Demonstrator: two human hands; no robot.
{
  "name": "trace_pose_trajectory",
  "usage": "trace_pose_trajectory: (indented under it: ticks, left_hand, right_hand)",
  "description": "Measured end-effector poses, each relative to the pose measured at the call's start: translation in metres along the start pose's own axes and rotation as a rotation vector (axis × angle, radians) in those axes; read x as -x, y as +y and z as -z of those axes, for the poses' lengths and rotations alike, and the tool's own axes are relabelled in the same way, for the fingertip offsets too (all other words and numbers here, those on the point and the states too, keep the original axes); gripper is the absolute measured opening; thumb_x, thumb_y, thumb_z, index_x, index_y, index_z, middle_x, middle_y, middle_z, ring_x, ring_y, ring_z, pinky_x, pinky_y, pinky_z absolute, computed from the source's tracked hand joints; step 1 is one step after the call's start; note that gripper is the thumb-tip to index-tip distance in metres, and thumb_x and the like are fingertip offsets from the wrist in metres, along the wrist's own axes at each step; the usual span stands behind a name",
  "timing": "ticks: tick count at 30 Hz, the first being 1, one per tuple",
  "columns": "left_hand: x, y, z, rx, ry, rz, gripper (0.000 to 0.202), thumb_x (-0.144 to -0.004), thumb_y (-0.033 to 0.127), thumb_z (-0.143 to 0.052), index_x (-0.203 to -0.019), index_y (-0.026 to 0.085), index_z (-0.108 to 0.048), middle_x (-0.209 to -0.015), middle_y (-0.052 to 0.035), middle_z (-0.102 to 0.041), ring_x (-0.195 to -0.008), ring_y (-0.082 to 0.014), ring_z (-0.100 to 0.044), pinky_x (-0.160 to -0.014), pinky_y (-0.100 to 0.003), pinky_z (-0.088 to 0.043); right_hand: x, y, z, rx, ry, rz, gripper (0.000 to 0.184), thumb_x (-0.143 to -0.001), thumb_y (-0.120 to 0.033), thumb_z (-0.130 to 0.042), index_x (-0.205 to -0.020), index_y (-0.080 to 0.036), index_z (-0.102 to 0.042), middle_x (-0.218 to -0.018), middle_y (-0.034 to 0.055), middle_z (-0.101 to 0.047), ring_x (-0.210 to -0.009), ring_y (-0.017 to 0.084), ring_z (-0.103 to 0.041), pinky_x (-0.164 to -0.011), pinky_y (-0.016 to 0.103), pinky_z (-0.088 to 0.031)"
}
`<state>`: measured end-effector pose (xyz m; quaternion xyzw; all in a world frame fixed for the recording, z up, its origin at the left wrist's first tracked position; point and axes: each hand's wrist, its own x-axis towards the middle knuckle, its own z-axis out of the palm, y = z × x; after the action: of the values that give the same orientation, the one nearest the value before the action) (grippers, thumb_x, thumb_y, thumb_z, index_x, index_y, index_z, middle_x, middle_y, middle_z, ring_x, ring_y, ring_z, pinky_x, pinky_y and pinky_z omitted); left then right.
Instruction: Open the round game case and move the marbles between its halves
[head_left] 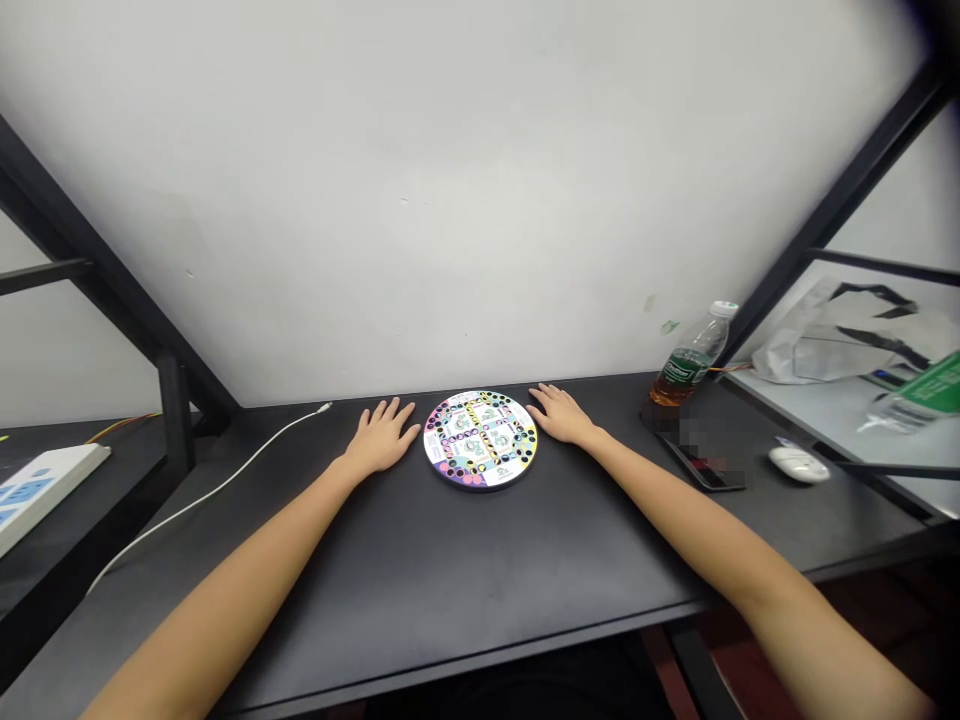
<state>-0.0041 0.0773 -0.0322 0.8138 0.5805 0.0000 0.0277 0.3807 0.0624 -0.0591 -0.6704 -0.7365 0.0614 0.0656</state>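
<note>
A round, colourful game board [481, 440] lies flat on the black desk [480, 570], its face printed with rings of dark and coloured circles and small green figures. Just left of it, my left hand [381, 437] rests palm down on the desktop with the fingers spread. My right hand [561, 414] lies likewise, palm down beside the board's right edge, fingers apart. Neither hand holds anything, and a narrow gap separates each from the board.
A white cable [217, 490] curves across the desk's left side. To the right are a bottle of amber drink [686, 365], a dark phone [709, 465] and a white mouse [799, 464]. Black frame bars [112, 270] rise at the sides; a pale wall [465, 200] stands behind.
</note>
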Motion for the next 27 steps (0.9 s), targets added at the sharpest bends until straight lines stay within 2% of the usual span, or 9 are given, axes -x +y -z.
trace_pose_trajectory:
  ticks: [27]
  left_hand:
    - [-0.0017,-0.0022,-0.0039,0.033,0.017,-0.007,0.067,-0.100,0.059,-0.027,-0.157,0.024,-0.034,-0.165,-0.0121,-0.024,-0.152,-0.0358,-0.021,-0.120,-0.058,-0.019]
  right_hand:
    - [-0.0005,0.0010,-0.0019,-0.009,0.008,-0.005,0.068,-0.103,-0.055,-0.029,-0.156,-0.014,-0.038,-0.164,0.0137,-0.029,-0.152,0.031,-0.022,-0.122,0.045,-0.017]
